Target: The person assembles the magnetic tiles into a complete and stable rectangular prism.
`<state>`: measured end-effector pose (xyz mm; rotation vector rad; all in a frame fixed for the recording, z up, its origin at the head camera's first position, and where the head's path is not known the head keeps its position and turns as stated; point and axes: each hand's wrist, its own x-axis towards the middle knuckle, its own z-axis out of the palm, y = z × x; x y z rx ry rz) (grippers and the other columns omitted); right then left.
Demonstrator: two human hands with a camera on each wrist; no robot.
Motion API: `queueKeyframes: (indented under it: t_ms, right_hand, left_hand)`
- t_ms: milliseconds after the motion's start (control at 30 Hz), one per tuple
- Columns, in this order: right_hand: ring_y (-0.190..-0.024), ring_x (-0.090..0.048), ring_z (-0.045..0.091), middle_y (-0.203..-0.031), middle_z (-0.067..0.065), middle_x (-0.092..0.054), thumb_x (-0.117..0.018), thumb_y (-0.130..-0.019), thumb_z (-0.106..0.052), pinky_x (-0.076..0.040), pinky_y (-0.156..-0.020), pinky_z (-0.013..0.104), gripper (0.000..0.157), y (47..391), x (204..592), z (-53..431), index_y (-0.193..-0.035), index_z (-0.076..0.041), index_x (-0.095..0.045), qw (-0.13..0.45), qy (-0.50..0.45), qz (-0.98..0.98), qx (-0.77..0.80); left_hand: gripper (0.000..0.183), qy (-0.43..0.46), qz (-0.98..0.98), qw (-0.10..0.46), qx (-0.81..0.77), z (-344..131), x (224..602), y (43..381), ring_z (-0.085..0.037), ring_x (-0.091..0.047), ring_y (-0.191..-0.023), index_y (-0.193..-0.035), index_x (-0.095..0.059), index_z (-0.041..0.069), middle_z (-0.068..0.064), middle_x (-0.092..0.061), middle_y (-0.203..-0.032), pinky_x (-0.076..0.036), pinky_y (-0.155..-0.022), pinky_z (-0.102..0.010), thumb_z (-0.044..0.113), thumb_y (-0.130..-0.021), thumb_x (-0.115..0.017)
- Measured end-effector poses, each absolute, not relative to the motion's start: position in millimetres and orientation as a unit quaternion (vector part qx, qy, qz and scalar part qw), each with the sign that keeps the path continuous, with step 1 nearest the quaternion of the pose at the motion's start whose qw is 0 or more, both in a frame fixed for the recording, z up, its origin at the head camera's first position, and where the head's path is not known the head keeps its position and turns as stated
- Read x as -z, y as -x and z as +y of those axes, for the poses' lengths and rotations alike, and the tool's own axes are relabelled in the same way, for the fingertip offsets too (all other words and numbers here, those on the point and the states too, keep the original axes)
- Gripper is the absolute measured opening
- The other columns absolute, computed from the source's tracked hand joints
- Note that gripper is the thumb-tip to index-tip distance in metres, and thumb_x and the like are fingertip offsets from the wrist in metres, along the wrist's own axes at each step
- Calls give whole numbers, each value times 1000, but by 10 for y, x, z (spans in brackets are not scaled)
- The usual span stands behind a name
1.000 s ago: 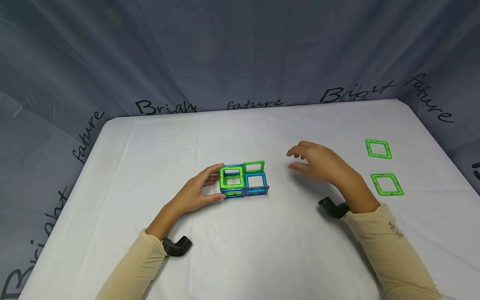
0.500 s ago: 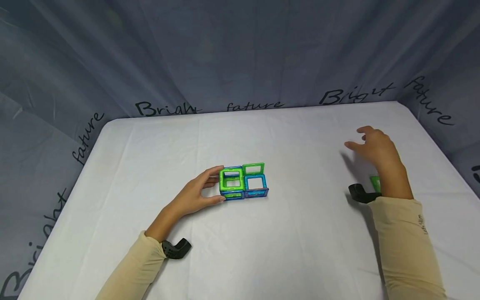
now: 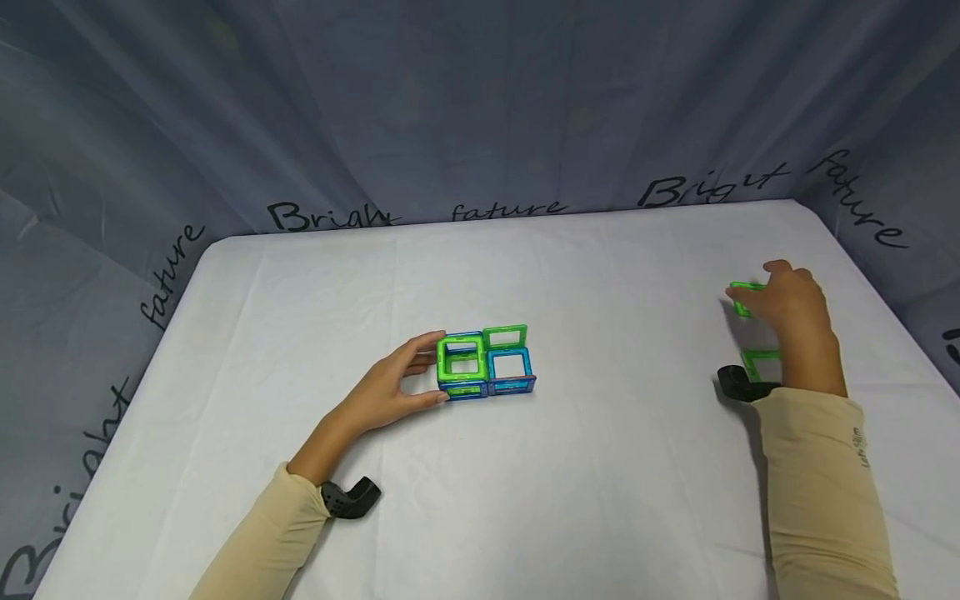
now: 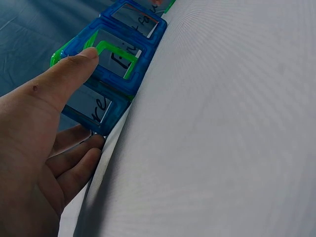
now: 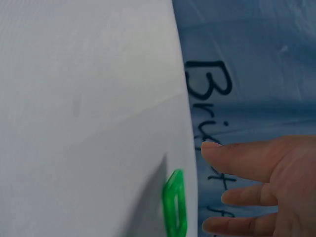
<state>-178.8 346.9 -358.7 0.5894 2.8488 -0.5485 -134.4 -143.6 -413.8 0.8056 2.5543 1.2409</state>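
A small structure of blue and green magnetic tiles (image 3: 442,360) stands on the white table, with a cube at its left and an upright green tile at its right rear. My left hand (image 3: 386,385) grips the cube end; in the left wrist view the thumb (image 4: 81,61) lies against the blue front wall, with the fingers around the side. Over at the right, my right hand (image 3: 797,307) hovers above a flat green square tile (image 3: 746,285), its fingers spread and partly covering it. The right wrist view shows that tile (image 5: 169,207) apart from the fingers.
Another green square tile (image 3: 761,354) lies closer to me, partly behind the right wrist and its black wrist camera (image 3: 742,385). A grey curtain (image 3: 480,108) with handwriting borders the back and sides of the white-covered table (image 3: 600,475).
My right hand has moved from the table's middle to the right, over the far green tile, and lowered toward it. The left hand and the structure have stayed in place.
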Motion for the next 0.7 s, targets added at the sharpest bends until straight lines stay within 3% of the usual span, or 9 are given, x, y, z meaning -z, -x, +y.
queueKeyframes:
  t_ms: [300,700]
  right_hand:
    - [-108,-32,57,-124,47,-26,-50,-87,-40,-44,-80,65,84,1817,3673,3582,-139,13,-10,126,-215,955,157]
    - [-108,-32,58,-122,47,-25,-50,-86,-34,-43,-82,66,81,1821,3733,3599,-138,14,-11,127,-225,955,145]
  left_hand:
    - [78,-273,862,94,-416,-1440,4139,1344,-18,-52,-118,-142,-28,24,-1,-43,-137,-45,-98,-32,34,-78,-71]
    - [77,-274,862,92,-416,-1445,4155,1354,-18,-53,-117,-141,-28,27,-2,-45,-136,-45,-98,-31,34,-78,-71]
